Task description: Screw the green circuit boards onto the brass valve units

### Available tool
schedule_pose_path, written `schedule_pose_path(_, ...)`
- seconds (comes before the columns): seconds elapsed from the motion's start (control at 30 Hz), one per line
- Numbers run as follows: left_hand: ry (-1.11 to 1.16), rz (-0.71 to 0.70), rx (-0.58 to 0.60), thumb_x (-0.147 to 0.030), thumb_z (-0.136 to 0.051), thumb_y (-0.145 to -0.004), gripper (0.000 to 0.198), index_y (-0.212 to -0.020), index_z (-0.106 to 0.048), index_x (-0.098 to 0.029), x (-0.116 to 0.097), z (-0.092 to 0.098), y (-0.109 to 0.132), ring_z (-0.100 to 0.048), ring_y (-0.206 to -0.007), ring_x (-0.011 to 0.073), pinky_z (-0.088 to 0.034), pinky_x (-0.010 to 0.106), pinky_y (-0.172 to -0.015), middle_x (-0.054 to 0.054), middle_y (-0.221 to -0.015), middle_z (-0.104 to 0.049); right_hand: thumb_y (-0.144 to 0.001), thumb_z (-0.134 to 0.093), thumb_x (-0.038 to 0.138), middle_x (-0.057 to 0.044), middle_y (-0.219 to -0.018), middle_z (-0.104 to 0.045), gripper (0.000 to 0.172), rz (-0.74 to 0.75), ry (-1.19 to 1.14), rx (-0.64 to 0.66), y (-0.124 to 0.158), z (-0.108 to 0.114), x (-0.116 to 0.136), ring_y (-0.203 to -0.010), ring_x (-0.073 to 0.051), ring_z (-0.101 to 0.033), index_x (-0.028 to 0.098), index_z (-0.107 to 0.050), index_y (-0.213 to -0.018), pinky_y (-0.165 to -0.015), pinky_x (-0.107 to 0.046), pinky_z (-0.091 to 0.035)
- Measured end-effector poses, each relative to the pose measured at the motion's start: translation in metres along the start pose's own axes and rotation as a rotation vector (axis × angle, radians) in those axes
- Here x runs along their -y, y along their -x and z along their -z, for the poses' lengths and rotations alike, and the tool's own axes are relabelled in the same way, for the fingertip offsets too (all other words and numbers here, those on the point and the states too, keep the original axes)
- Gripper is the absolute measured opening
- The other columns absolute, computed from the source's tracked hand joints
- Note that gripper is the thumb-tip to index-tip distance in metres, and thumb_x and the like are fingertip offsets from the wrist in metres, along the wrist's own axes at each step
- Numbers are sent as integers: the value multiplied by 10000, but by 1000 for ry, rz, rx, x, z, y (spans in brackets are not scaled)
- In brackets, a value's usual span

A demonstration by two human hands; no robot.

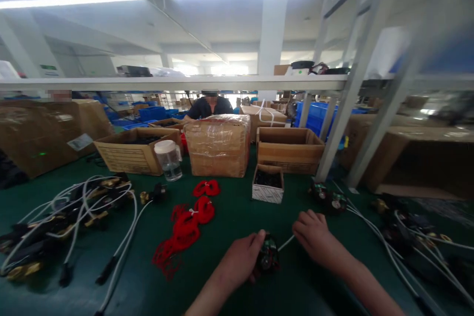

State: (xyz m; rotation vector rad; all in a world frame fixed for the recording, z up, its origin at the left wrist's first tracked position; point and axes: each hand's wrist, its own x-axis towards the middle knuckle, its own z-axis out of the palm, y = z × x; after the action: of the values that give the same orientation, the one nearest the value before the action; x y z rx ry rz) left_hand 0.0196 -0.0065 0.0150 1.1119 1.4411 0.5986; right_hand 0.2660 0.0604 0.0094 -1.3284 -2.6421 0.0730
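Observation:
My left hand (242, 259) is closed around the left side of a small black device with an exposed green circuit board (268, 253), close to the table's front. From the device a white cable (286, 243) runs up and right to my right hand (311, 236), whose fingers are curled together on it. Beyond my right hand lie two similar devices with round metal parts (329, 198), their white cables trailing right. A small open box of black parts (268, 183) stands just past both hands.
Red wire bundles (187, 229) lie left of my hands. Farther left is a heap of brass-and-black parts with white cables (74, 212). Cardboard boxes (218, 145), a clear bottle (168, 159) and a metal shelf post (338, 131) stand behind. Another person (211, 105) sits opposite.

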Motion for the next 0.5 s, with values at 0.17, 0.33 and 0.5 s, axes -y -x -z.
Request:
schedule_pose_path(0.17,-35,-177,-135,-682,-408,-896,557,-1134,-676,-255,15,10,10,-657,-698,209,-487,288,-637,34,-848,-729,-991,-456,215,-57,-955,-592,210,-4,-20,21,6,5,13,-964,-231,-490,203,-646,-902,-912,-427,-329)
schedule_pose_path(0.33,18,-228,-116,-494,-550,-884,458,-1290,-622,-295,23,9,9,-669,-881,227,-503,296,-756,30,-1056,-731,-946,-481,132,-55,-1022,-609,219,30,-117,26,14,5,39,-1020,-237,-504,232,-640,-1058,-956,-431,-338)
schedule_pose_path(0.5,68,-268,-123,-420,-574,-865,456,-1295,-634,-279,23,6,4,-656,-1061,248,-496,326,-912,44,-1223,-706,-839,-528,78,-104,-1373,-532,691,8,-362,82,24,-3,58,-1255,-263,-476,257,-358,-1484,-1127,-487,-278)
